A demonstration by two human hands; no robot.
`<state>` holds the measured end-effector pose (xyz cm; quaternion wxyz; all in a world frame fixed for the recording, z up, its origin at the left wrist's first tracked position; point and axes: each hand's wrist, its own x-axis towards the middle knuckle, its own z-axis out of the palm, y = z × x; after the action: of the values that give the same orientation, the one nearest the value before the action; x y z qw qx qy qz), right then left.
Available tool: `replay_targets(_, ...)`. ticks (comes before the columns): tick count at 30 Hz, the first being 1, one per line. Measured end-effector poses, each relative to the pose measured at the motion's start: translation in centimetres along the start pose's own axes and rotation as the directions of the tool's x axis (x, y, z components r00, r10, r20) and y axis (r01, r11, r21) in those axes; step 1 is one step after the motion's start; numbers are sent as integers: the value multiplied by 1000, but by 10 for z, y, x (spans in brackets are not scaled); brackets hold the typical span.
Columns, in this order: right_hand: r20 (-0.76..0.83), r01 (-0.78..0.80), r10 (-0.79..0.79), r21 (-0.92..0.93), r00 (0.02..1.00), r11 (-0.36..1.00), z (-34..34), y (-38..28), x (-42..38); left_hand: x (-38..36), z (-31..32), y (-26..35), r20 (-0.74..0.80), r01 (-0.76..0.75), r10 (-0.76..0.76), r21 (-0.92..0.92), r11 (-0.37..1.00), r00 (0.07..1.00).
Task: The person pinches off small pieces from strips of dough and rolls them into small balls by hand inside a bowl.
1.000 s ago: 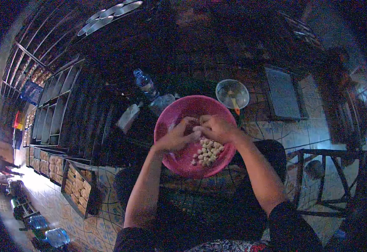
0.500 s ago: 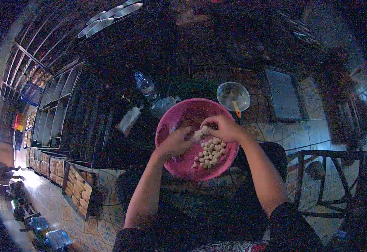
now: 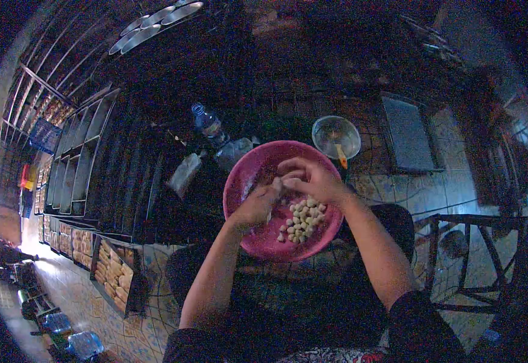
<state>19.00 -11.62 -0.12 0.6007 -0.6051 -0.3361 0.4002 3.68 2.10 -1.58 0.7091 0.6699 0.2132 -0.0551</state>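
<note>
A pink plastic basin (image 3: pixel 232 227) sits between my legs. A loose pile of small pale dough balls (image 3: pixel 303 219) lies in its lower right part. Over the basin, my left hand (image 3: pixel 257 204) is closed around a pale lump of dough, most of it hidden by the fingers. My right hand (image 3: pixel 313 181) meets it from the right, fingers curled and pinching at the same dough near the left thumb. The dim light makes the exact shape between the fingertips hard to see.
Beyond the basin are a metal bowl (image 3: pixel 325 140) with an orange-handled tool (image 3: pixel 341 154), a plastic bottle (image 3: pixel 209 126) and a clear bag (image 3: pixel 185 172). Trays of bread rolls (image 3: pixel 112 272) stand at left. A flat tray (image 3: pixel 409 134) and metal frame stool (image 3: pixel 465 266) are at right.
My hands have drawn closer together, moving slightly up and left of the pile. The left fingers have closed more, and the pale dough between the hands shows less.
</note>
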Motion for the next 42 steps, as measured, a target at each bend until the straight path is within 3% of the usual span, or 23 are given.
replay_targets(1,-1,0,0,0,1000,1000,1,-5,-2,-4,5,9,1,0,0,0,1000,1000)
replay_targets(3,75,143,-122,-543,990,827,0,-14,-4,-9,15,23,-195,75,-54,104,992,979)
replay_targets(4,75,143,-121,-545,990,826,0,-14,-4,-7,14,20,-195,74,-53,102,992,979)
replay_targets(6,-34,4,-35,-657,999,754,3,-20,-4,-7,11,20,-261,-89,319,630,771,911)
replay_targets(10,-216,-87,-74,-650,974,755,0,-38,-4,-2,5,13,-45,-155,238,640,752,970)
replay_targets(12,-216,-151,41,-523,976,839,-14,-8,4,29,-3,-50,-78,-404,409,65,912,909)
replay_targets(13,-219,-152,40,-524,975,838,-18,0,6,30,-3,-49,-75,-406,410,64,912,909)
replay_targets(15,1,99,-107,-369,994,924,-21,6,7,26,-3,-45,-62,-220,244,265,939,968)
replay_targets(19,103,115,-89,-288,991,951,-14,1,4,12,2,-33,-22,-209,270,576,791,963)
replay_targets(21,-72,-22,21,-22,997,1000,-2,9,5,6,11,-34,-54,-259,285,277,925,957)
replay_targets(22,-74,-23,21,-20,997,1000,3,16,4,5,14,-25,-52,-259,284,278,925,958)
replay_targets(24,-209,-36,163,507,964,861,12,27,4,3,19,-4,-100,-208,233,210,955,967)
replay_targets(25,-207,-37,163,507,965,861,19,17,2,0,24,6,-102,-207,232,210,956,967)
replay_targets(27,-264,-59,364,734,893,677,28,-1,-2,-7,36,25,-99,-89,218,695,714,971)
replay_targets(28,-262,-60,364,734,894,676,20,11,-1,-8,38,33,-101,-87,217,695,714,971)
replay_targets(30,-107,-164,453,839,885,518,-4,39,3,-5,41,45,241,-128,-138,826,549,961)
replay_targets(32,-221,-80,470,838,855,540,4,26,3,35,45,-64,79,-182,164,437,881,983)
replay_targets(33,-329,2,481,826,813,563,9,16,3,55,47,-117,-6,-300,308,220,928,951)
replay_targets(34,-332,3,481,825,811,564,12,5,3,36,48,-83,-3,-301,309,218,928,951)
replay_targets(36,-410,-32,624,819,666,573,16,-12,5,-7,41,-18,131,-256,230,681,686,964)
replay_targets(37,-410,-31,623,820,666,572,10,-2,4,-7,38,-11,131,-256,230,682,685,964)
replay_targets(39,-305,92,297,821,905,564,-5,38,7,-7,30,-2,-8,-12,30,782,623,1000)
replay_targets(42,-481,215,120,582,868,784,-9,76,36,-15,21,-6,-71,-92,164,583,807,984)
